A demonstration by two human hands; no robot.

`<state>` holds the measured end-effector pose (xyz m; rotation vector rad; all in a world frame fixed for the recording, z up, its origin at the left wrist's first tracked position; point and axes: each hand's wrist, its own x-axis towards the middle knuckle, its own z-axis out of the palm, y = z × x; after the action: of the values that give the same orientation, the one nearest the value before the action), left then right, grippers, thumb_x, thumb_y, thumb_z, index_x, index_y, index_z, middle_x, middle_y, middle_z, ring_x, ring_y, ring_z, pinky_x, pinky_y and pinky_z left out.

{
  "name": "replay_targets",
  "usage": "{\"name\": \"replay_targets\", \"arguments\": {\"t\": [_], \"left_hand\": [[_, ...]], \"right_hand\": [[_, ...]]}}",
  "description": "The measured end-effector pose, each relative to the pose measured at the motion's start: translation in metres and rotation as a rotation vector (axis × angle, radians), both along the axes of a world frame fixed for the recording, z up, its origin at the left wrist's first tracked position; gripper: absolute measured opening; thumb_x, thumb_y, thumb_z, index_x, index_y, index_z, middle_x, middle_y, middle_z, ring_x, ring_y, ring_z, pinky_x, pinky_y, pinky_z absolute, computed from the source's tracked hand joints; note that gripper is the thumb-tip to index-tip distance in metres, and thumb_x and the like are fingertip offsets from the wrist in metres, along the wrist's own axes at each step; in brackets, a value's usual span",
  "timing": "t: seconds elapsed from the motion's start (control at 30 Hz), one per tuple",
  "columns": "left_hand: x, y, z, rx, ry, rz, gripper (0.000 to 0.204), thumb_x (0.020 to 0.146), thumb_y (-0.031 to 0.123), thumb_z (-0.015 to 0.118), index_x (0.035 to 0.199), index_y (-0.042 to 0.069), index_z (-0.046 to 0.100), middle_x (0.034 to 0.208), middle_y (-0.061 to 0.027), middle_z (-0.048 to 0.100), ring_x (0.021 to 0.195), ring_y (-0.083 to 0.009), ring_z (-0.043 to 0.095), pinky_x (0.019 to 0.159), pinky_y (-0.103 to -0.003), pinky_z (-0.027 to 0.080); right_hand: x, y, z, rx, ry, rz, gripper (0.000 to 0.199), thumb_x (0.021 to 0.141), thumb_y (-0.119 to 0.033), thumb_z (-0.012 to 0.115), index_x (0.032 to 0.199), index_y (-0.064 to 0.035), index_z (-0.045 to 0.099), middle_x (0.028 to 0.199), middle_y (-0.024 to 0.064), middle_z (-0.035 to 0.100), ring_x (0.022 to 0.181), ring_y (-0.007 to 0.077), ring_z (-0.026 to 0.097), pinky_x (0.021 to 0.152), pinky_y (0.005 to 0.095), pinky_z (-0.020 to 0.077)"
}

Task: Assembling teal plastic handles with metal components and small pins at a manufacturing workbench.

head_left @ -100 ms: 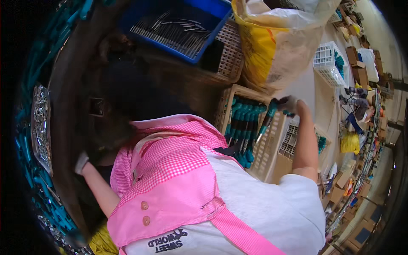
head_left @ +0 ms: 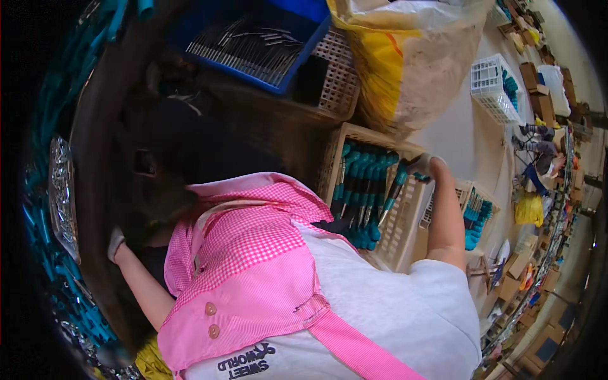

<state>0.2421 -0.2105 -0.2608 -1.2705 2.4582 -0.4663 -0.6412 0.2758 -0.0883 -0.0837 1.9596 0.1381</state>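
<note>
My right hand (head_left: 420, 166), in a greyish glove, is closed around the handle ends of a few teal-and-black screwdrivers (head_left: 395, 187). Their metal shafts point down into a beige plastic crate (head_left: 410, 218), over its right side. Inside that crate, rows of similar screwdrivers (head_left: 367, 177) lie side by side, with more handles at the near end. My left hand (head_left: 116, 244), also gloved, is far to the left by the dark table edge (head_left: 95, 209). Its fingers are lost in shadow, so whether it holds anything cannot be seen.
A blue bin (head_left: 297, 69) of thin metal shafts stands at the top, beside a large yellow-and-clear sack (head_left: 405, 76). Teal handles (head_left: 50, 253) and a clear tray of metal parts (head_left: 62, 196) lie on the left. White crates (head_left: 491, 95) stand at the right; a person sits farther off.
The view has shifted slightly. My right hand, still on the screwdrivers, has come a little lower and closer to the crate; more of the teal-filled crate behind my right arm shows.
</note>
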Motion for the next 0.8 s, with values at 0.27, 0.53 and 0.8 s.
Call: {"name": "replay_targets", "arguments": {"t": [0.27,0.53,0.8], "left_hand": [[-0.037,0.002,0.059,0.003,-0.026,-0.147,0.042,0.089,0.028,0.039,0.127,0.01,0.044,0.134,-0.0103,0.042,0.124,-0.0222,0.039,0.102,-0.038,0.033],[-0.059,0.005,0.129,0.03,-0.052,-0.307,0.044,0.09,0.03,0.039,0.129,0.011,0.042,0.136,-0.0102,0.039,0.126,-0.0223,0.037,0.103,-0.038,0.031],[-0.092,0.037,0.15,0.061,-0.018,-0.391,0.045,0.09,0.031,0.038,0.131,0.011,0.039,0.138,-0.01,0.036,0.127,-0.0225,0.035,0.104,-0.039,0.029]], "right_hand": [[0.04,-0.005,-0.013,-0.062,-0.087,0.085,0.022,0.075,-0.02,0.069,0.084,-0.001,0.061,0.073,0.0094,0.062,0.059,0.0179,0.059,0.05,0.0324,0.0502],[0.043,0.154,-0.065,-0.362,-0.236,-0.932,0.025,0.084,-0.03,0.062,0.09,-0.0056,0.057,0.066,0.0039,0.057,0.05,0.0114,0.053,0.038,0.0205,0.039],[0.233,0.206,-0.188,-0.586,-0.774,-1.782,0.048,0.087,-0.047,0.052,0.118,-0.0108,0.05,0.071,0.0026,0.05,0.048,0.0091,0.043,0.035,0.0155,0.03]]}}
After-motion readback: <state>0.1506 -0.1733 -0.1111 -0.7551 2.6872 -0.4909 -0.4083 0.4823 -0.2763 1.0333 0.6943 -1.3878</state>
